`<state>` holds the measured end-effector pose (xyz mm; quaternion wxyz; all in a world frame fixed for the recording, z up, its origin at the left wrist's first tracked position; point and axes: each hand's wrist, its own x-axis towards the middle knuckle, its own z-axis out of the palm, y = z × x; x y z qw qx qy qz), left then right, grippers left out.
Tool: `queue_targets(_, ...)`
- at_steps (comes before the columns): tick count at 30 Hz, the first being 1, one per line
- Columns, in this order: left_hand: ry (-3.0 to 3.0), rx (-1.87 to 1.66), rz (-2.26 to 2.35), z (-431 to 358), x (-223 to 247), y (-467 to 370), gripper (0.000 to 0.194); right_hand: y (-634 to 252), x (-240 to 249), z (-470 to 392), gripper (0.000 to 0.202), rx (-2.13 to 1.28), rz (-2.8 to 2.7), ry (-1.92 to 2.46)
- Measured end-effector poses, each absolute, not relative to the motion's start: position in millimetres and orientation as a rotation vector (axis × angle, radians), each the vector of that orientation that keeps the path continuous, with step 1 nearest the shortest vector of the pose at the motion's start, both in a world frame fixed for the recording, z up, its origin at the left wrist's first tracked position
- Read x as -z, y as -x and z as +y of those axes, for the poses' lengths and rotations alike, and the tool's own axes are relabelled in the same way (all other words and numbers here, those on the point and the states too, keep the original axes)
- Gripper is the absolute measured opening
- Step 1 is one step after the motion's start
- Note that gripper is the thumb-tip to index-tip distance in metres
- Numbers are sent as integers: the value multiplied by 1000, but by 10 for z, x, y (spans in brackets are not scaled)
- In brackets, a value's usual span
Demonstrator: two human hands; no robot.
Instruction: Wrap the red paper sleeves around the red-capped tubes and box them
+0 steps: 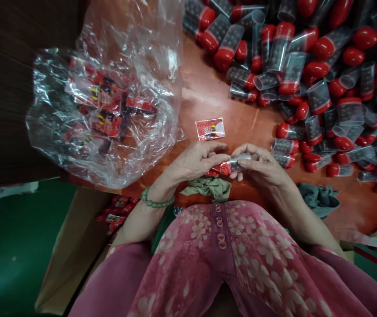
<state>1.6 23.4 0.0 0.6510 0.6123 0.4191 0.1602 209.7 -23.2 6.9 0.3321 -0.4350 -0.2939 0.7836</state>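
Observation:
Between my two hands lies a clear tube with a red end [239, 162], held sideways above the table's near edge. My right hand [257, 163] has its thumb and fingers closed round the clear part. My left hand [200, 160] pinches a red printed packet [220, 169] against the tube's red end; how far the two overlap is hidden by my fingers. Just beyond my left hand, a red printed card [210, 129] lies flat on the table. A crumpled green cloth [210, 188] sits under my hands.
A large pile of red-capped clear tubes [320, 88] covers the right of the orange table [201, 83]. On the left lies a clear plastic bag [152, 145] with red cards inside. A dark cloth [319, 199] is at right; a cardboard box [66, 251] stands below left.

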Motion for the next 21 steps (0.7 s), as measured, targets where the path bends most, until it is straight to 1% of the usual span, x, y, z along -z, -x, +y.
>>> queue_targets(4,-1326,-432,1057,222,-18,43,59,-2045,-7,-225,36,-1986,-627,1133)
queue_targets(7,-1153,-524,1019,206,-49,111,65,-2023,-2,-208,37,-1917,-593,1161)
queue_targets(9,-1063,-506,984,186,-54,130,62,-2015,-16,-205,38,-1908,-632,1173)
queue_targets(12,-1028,-424,1025,152,-10,111,46,-2018,-34,-216,36,-1874,-757,1211)
queue_targets(14,-1063,-402,1061,135,38,84,40,-2032,-39,-228,33,-1814,-845,1257)
queue_targets(16,-1129,-444,1091,132,67,62,39,-2049,-47,-238,30,-1756,-901,1304)
queue_targets(19,-1210,-512,1107,168,28,68,48,-2062,-82,-247,28,-1751,-905,1334)
queue_targets(21,-1253,-457,1060,226,-42,98,46,-2060,-124,-245,29,-1768,-919,1346)
